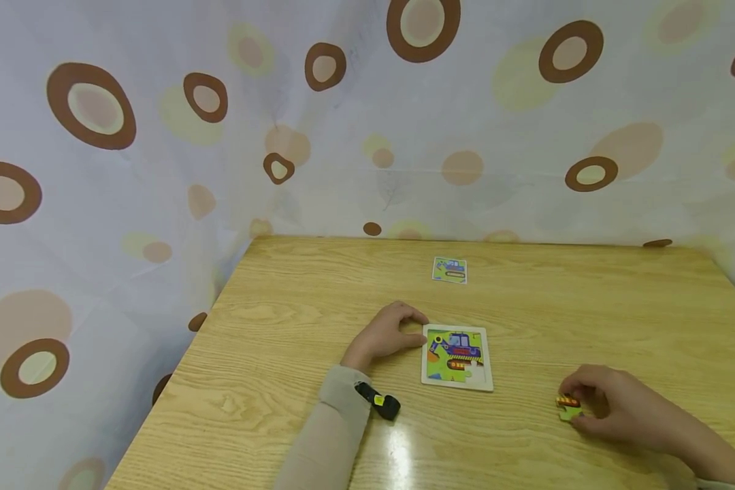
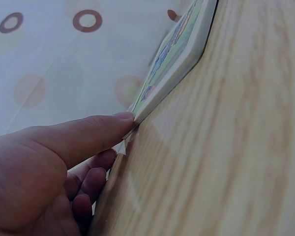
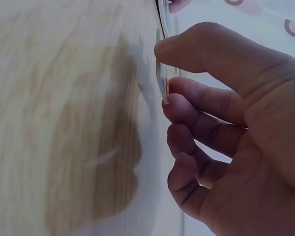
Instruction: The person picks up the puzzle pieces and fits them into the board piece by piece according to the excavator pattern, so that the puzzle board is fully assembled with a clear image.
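A square jigsaw puzzle board (image 1: pixel 488 367) with a pale rim lies on the table, its picture showing a blue digger on green. At its lower right, bare tray shows beside the fitted pieces. My left hand (image 1: pixel 388 332) holds the board by its upper left edge; in the left wrist view the thumb (image 2: pixel 119 120) touches the rim, with the index finger mostly hidden. Off to the right, my right hand (image 1: pixel 625 408) pinches a puzzle piece (image 1: pixel 569 410), green with an orange and dark band. The right wrist view shows that piece (image 3: pixel 163 83) nearly edge-on between thumb and fingers.
A small picture card (image 1: pixel 450 270) of a similar digger lies behind the board on the wooden table (image 1: pixel 318 292). A black strap (image 1: pixel 377 400) is on the left sleeve. Spotted cloth (image 1: pixel 355 122) hangs along the table's back and left sides.
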A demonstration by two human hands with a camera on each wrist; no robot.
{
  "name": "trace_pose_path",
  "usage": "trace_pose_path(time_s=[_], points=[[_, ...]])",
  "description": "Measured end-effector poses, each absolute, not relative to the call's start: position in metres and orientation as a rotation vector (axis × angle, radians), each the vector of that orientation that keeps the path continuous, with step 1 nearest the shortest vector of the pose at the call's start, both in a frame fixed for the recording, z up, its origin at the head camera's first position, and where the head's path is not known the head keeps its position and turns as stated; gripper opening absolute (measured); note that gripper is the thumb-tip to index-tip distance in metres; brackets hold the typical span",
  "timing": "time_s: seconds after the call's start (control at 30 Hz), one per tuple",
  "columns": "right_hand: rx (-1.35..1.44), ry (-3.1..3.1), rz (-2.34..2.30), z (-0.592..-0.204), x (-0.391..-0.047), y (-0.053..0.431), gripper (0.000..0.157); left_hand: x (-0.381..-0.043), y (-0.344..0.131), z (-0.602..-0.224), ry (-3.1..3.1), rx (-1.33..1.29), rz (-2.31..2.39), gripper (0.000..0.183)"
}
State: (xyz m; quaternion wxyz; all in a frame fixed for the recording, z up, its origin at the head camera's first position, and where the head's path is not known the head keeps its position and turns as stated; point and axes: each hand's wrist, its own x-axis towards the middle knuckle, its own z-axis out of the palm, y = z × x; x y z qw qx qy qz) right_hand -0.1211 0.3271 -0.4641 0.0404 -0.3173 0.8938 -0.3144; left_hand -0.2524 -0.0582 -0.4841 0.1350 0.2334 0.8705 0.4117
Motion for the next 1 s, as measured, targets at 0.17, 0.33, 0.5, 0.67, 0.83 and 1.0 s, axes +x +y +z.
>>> trace_pose_path(time_s=[0.17, 0.33, 0.5, 0.67, 0.83, 1.0], points=[[-0.958, 2.801, -0.937, -0.461, -0.122, 0.320, 0.035, -0.252, -0.058, -0.484, 2.524, 0.673, 1.193, 0.027], [-0.989, 2.828, -0.923, -0.462, -0.125, 0.313, 0.036, -0.252, -0.058, -0.483, 2.526, 0.672, 1.188, 0.026], [-1.013, 2.850, -0.890, -0.462, -0.129, 0.302, 0.036, -0.252, -0.059, -0.484, 2.527, 0.682, 1.185, 0.026], [-1.003, 2.831, -0.879, -0.460, -0.133, 0.289, 0.034, -0.252, -0.059, -0.484, 2.525, 0.690, 1.189, 0.026], [-1.026, 2.813, -0.899, -0.457, -0.135, 0.276, 0.031, -0.253, -0.059, -0.485, 2.521, 0.703, 1.198, 0.027], [-1.049, 2.820, -0.918, -0.455, -0.137, 0.263, 0.029, -0.255, -0.059, -0.487, 2.517, 0.707, 1.203, 0.027]])
